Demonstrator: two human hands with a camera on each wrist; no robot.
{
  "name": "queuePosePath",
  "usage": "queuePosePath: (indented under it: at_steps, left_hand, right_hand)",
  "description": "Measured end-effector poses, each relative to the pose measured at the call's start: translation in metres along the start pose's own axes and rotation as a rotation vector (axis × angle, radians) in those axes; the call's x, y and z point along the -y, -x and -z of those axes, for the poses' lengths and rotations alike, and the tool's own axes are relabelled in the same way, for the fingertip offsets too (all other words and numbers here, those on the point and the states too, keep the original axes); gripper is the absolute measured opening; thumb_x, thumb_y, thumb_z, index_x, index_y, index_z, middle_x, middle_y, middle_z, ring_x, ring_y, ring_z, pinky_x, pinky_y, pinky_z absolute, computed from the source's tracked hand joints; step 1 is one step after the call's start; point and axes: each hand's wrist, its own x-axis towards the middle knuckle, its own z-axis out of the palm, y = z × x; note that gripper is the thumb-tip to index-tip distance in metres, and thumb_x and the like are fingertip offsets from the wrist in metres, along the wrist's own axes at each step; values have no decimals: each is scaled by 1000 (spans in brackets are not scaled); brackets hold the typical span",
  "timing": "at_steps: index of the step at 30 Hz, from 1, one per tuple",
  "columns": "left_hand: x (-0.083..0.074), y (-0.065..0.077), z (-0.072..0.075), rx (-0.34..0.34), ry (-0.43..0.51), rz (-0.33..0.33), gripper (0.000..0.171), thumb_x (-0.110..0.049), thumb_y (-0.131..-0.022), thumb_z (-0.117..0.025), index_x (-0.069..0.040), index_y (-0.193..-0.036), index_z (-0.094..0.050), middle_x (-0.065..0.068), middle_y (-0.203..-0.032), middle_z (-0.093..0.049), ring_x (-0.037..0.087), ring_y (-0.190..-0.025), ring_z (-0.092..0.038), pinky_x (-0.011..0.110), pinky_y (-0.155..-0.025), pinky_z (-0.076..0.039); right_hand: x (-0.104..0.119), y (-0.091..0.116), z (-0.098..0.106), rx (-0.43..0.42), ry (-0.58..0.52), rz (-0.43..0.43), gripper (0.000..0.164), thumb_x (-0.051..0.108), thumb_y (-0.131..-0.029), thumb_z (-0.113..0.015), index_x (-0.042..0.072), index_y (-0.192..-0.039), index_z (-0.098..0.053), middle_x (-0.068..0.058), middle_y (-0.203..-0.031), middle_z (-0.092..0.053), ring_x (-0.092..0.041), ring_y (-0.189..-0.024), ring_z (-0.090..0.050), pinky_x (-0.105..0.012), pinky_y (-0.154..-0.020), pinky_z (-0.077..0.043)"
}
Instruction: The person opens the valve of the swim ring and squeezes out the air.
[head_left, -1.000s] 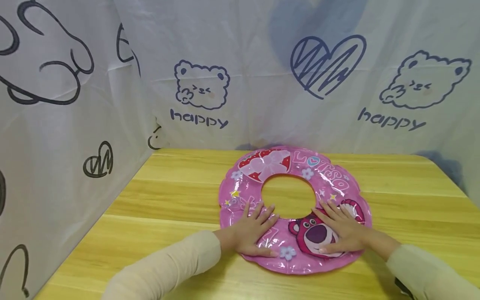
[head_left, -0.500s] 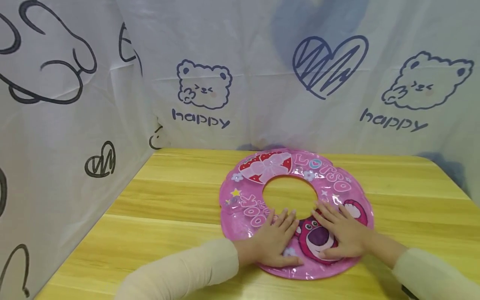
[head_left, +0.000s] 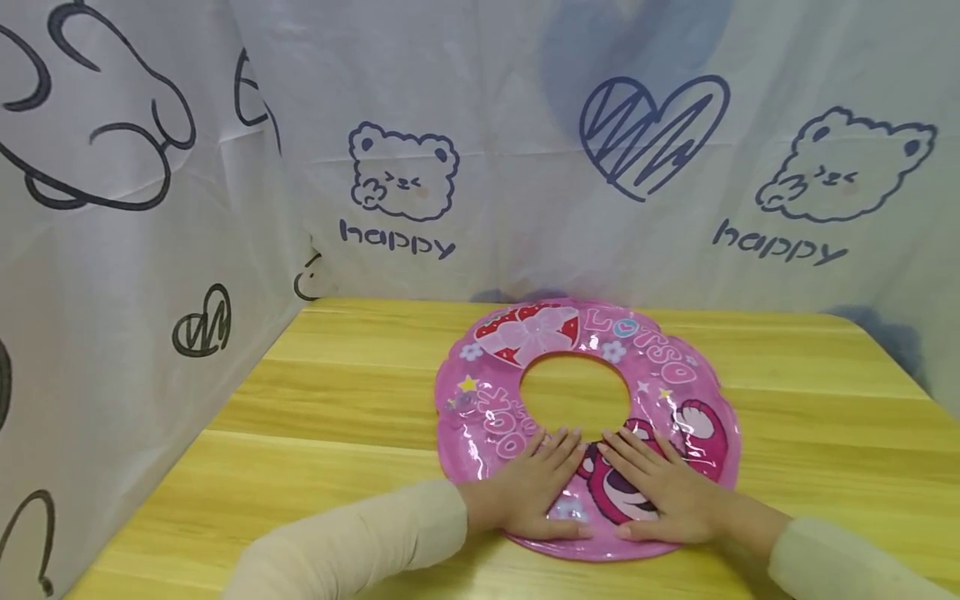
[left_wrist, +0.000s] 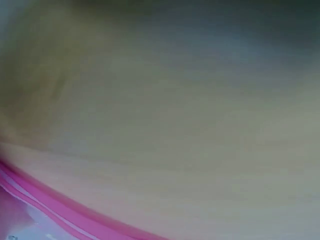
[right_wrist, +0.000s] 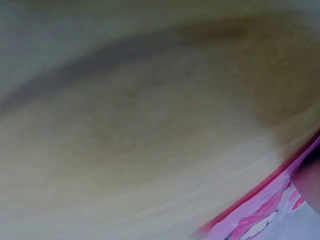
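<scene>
A pink inflatable swim ring point(head_left: 487, 450) with a cartoon bear, strawberries and lettering lies flat on the wooden table in the head view. On its near side rests my left hand point(head_left: 536, 487), fingers straight and spread toward the centre hole. My right hand point(head_left: 671, 492) lies just to the right on the same near part, partly covering the bear's face. The two thumbs point toward each other with a small gap between. In the left wrist view only a pink edge of the ring point(left_wrist: 70, 215) shows at the lower left; in the right wrist view its edge point(right_wrist: 260, 215) is at the lower right.
The wooden table point(head_left: 322, 400) has light yellow grain. Behind it hangs a white cloth point(head_left: 517, 225) printed with bears, hearts and "happy", close to the ring's far edge. Another stretch of patterned cloth point(head_left: 112, 275) stands along the left side.
My left hand has slid right along the ring's near side, and my right hand has shifted left and nearer, so they now lie close together. The ring has barely moved.
</scene>
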Motion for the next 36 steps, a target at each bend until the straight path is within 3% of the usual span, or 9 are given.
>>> queuePosePath:
  at_steps: [11, 20, 29, 33, 36]
  left_hand:
    - [43, 23, -17, -55, 39, -11, 98, -70, -82, -42, -6, -149, -11, 9, -157, -5, 23, -145, -7, 43, -118, -9]
    - [74, 26, -12, -2, 22, -75, 96, -69, -82, -44, -11, -150, -9, 6, -158, -4, 23, -146, -4, 44, -118, -4]
    - [80, 24, -18, -18, 72, -79, 99, -68, -79, -50, -12, -150, -11, 7, -158, -6, 23, -146, -5, 46, -118, -4]
    - [79, 25, -18, -15, 25, -81, 100, -71, -79, -47, -13, -150, -10, 7, -158, -6, 24, -146, -5, 47, -117, -6]
    - [79, 26, -16, -1, 5, -80, 100, -72, -79, -46, -14, -150, -8, 7, -158, -3, 23, -146, -2, 47, -117, -4]
  right_hand:
    - [0, -1, 0, 75, -52, -62, 86, 65, -81, -52, 14, -147, -28, -8, -153, -27, -28, -140, -19, -19, -107, 26]
    - [1, 0, 3, 84, -39, -50, 86, 65, -82, -50, 14, -147, -26, -9, -153, -26, -30, -139, -20, -20, -107, 26]
    - [0, -1, 1, 82, -107, -87, 85, 62, -81, -53, 15, -147, -28, -7, -153, -27, -33, -139, -23, -17, -108, 24]
    - [-6, -2, 0, -7, -86, -32, 71, 50, -84, -58, 17, -143, -37, -9, -148, -37, -36, -133, -35, -12, -110, 17]
    - [-18, -4, 3, -62, 0, -9, 68, 47, -85, -59, 15, -142, -40, -12, -145, -40, -37, -131, -38, -14, -111, 15]
